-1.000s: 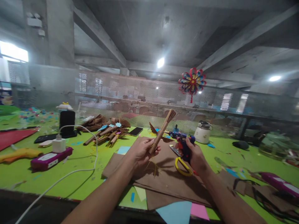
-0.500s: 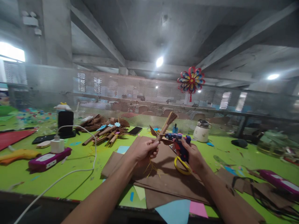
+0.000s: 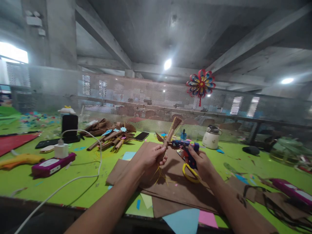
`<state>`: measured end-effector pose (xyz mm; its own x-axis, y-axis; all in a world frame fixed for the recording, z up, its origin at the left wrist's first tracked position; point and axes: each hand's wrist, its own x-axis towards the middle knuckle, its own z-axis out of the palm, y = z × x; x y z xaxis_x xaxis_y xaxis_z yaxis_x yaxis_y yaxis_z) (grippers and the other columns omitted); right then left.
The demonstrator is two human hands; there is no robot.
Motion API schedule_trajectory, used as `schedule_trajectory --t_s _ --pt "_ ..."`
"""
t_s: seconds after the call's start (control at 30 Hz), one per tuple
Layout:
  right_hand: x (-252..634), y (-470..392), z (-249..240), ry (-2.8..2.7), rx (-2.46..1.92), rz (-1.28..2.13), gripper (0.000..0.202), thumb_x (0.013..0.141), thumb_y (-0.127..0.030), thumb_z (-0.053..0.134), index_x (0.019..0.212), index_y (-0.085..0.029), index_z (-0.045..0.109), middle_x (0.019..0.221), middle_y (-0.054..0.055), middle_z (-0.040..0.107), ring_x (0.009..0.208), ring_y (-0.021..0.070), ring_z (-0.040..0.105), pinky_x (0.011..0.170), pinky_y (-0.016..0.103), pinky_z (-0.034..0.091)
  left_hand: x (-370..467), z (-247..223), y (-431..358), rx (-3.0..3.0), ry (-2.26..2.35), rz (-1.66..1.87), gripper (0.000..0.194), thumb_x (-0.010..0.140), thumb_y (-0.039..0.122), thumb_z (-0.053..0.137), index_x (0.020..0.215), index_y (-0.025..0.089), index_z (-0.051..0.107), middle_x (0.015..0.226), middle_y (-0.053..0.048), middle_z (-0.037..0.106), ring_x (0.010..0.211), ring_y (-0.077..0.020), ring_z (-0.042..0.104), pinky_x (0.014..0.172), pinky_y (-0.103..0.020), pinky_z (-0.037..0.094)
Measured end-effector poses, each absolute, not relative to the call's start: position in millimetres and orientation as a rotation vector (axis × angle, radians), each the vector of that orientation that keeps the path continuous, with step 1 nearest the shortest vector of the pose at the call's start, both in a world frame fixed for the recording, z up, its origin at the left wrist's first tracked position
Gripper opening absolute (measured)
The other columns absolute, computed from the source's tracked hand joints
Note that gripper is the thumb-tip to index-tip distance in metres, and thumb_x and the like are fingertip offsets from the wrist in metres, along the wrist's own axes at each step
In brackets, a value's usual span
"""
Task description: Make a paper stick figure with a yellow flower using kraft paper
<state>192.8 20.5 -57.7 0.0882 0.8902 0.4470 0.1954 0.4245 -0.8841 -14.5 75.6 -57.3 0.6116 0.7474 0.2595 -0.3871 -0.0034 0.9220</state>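
Note:
My left hand [image 3: 156, 155] is closed round a rolled brown paper stick [image 3: 171, 133] with a fringed top, tilted up to the right. Yellow strands [image 3: 159, 177] hang below that hand. In my right hand [image 3: 203, 162] is a dark blue glue gun [image 3: 181, 144], pointing left, its nozzle at the side of the paper stick; whether it touches I cannot tell. Under both hands lie brown paper sheets [image 3: 175, 191]. Yellow-handled scissors [image 3: 187, 175] rest beneath the glue gun, their blades partly hidden.
Behind my left hand lies a pile of brown paper rolls [image 3: 109, 141] beside a phone [image 3: 141, 136]. A white cable [image 3: 100, 162] runs from a purple power strip [image 3: 52, 165] at left. A white jar [image 3: 211, 138] stands at the back; black cords [image 3: 265, 203] lie at right.
The paper stick has turned slightly in my left hand, and its fringe shows wider. The glue gun stays close against it; the view has shifted a little.

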Motion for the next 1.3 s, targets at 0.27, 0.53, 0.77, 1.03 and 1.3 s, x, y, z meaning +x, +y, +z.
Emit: schedule_trajectory --t_s 0.27,0.53,0.77,1.03,1.3 --pt "189.5 21.1 -56.1 -1.427 -1.09 0.583 0.057 0.078 -0.067 0.05 0.061 -0.014 0.059 0.052 0.001 0.049 0.048 0.0104 0.04 0.047 0.024 0.03 -12.7 -60.7 78.4 1.344 0.352 0.905 0.027 0.083 0.038 0.06 0.089 0.017 0.047 0.065 0.002 0.052 0.052 -0.0068 0.046 0.046 -0.018 0.031" --pt "190.7 23.9 -59.2 -1.441 -1.138 0.512 0.057 0.079 -0.068 0.047 0.059 -0.015 0.054 0.05 0.0 0.045 0.046 0.0102 0.038 0.046 0.024 0.028 -12.2 -59.6 76.2 1.323 0.375 0.91 0.028 0.08 0.039 0.064 0.09 0.018 0.047 0.067 0.003 0.051 0.054 -0.0072 0.048 0.047 -0.018 0.032" --pt "189.3 20.8 -55.3 -1.439 -1.132 0.524 0.057 0.079 -0.067 0.047 0.057 -0.016 0.052 0.049 0.001 0.045 0.047 0.0107 0.039 0.046 0.025 0.029 -12.7 -59.1 75.1 1.312 0.383 0.929 0.026 0.083 0.038 0.061 0.089 0.017 0.046 0.067 0.001 0.052 0.054 -0.0068 0.049 0.048 -0.017 0.031" --pt "184.2 15.6 -51.7 -1.45 -1.126 0.543 0.057 0.079 -0.067 0.047 0.058 -0.015 0.054 0.052 0.001 0.048 0.048 0.0104 0.04 0.047 0.024 0.03 -12.2 -55.8 71.9 1.33 0.379 0.941 0.028 0.082 0.039 0.062 0.087 0.017 0.044 0.065 0.003 0.051 0.052 -0.0063 0.047 0.046 -0.017 0.031" --pt "185.1 18.8 -52.2 -1.336 -1.09 0.613 0.055 0.075 -0.068 0.053 0.057 -0.015 0.053 0.05 0.001 0.046 0.046 0.01 0.038 0.045 0.024 0.028 -11.4 -58.8 76.0 1.351 0.4 0.902 0.029 0.08 0.039 0.063 0.091 0.016 0.047 0.065 0.002 0.053 0.05 -0.006 0.046 0.046 -0.018 0.031"
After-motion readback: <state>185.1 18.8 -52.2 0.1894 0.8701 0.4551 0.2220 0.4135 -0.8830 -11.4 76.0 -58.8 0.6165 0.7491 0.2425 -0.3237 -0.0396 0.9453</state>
